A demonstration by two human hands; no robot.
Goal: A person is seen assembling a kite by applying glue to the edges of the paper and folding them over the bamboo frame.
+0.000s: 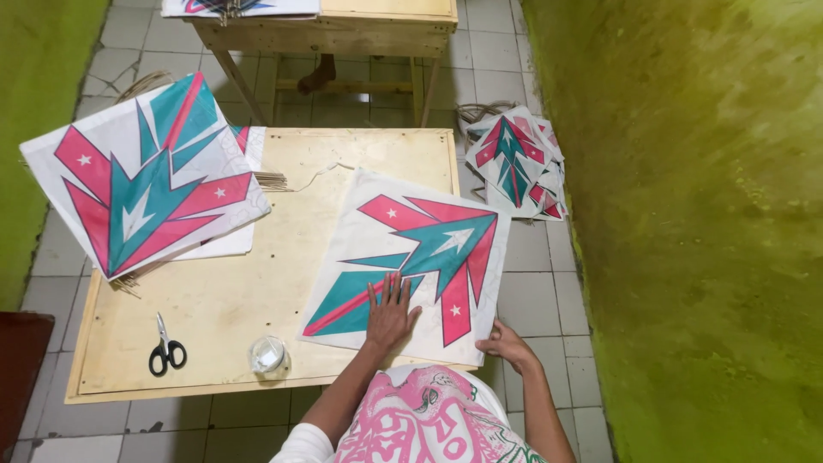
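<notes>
Pressing flat: left hand point(390, 313), fingers spread, on paper sheet point(411, 261); right hand point(507, 345) pinching its 5 o'clock corner overhanging the table point(223, 300). Risk: tearing, creasing.

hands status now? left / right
Left hand: open, fingers spread, flat on the white paper kite sheet with red and teal arrow print.
Right hand: gripping that sheet's near corner.

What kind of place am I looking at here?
Probably a small home kite-making workshop. A printed kite sheet lies on a low wooden table under the left hand, with scissors nearby, and stacks of finished kites sit on the table and the tiled floor.
</notes>
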